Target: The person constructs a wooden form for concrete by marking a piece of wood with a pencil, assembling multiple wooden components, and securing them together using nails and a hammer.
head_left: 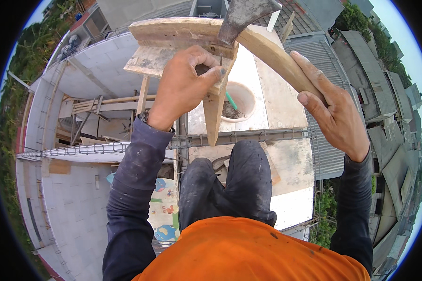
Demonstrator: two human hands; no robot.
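My right hand (pixel 333 107) grips the curved wooden handle (pixel 279 58) of a hatchet, its fingers stretched along the wood. The dark, worn hatchet head (pixel 244 16) is above the joint of a wooden frame, close over a thin nail (pixel 221 59). With thumb and forefinger, my left hand (pixel 187 79) pinches around that nail, which points up from the wood. The frame has a long plank (pixel 173 33), a flatter board (pixel 147 60) below it and an upright wooden piece (pixel 214 114) tapering downward. My left palm is hidden.
Beyond the frame sits a pale bucket (pixel 252 100) with small dark pieces and a green-handled tool (pixel 230 100) inside. Plywood boards (pixel 290 164) lie beneath my knees. A steel rebar beam cage (pixel 248 136) crosses in front of me. White block walls (pixel 75 201) drop away at left; roofs (pixel 309 65) lie at right.
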